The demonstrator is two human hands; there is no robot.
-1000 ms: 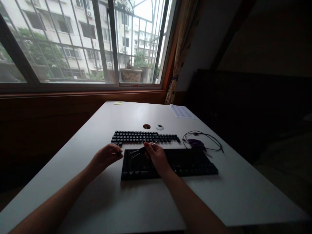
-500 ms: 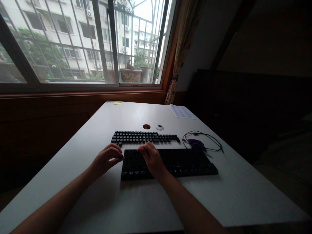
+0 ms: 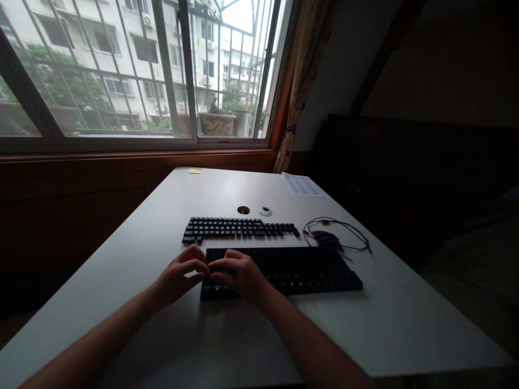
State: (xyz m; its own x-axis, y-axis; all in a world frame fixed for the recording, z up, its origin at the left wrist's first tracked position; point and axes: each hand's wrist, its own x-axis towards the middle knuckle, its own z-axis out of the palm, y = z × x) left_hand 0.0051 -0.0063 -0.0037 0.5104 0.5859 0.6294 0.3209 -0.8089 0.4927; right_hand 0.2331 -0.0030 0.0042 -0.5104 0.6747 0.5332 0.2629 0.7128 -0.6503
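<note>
A black keyboard (image 3: 308,270) lies on the white desk, most of its keys gone from the upper part and a row of keycaps showing along its near side. Over its left end, the fingertips of both hands meet. My left hand (image 3: 182,273) is closed in a pinch around a small dark keycap (image 3: 207,269), mostly hidden by the fingers. From the other side, the thumb and forefinger of my right hand (image 3: 241,273) close on the same spot. Just behind the keyboard, several loose black keycaps (image 3: 231,227) stand in neat rows.
Right of the keycaps lie a coiled black cable (image 3: 357,229) and a purple cloth-like item (image 3: 325,239). Behind them are a round desk hole (image 3: 244,210), its pale ring cover (image 3: 265,211), a printed sheet (image 3: 303,185) and a yellow note (image 3: 194,171). A barred window is beyond the desk.
My right hand has moved left and down to meet my left hand's fingertips. My left hand has shifted slightly right and nearer to me, over the keyboard's left edge.
</note>
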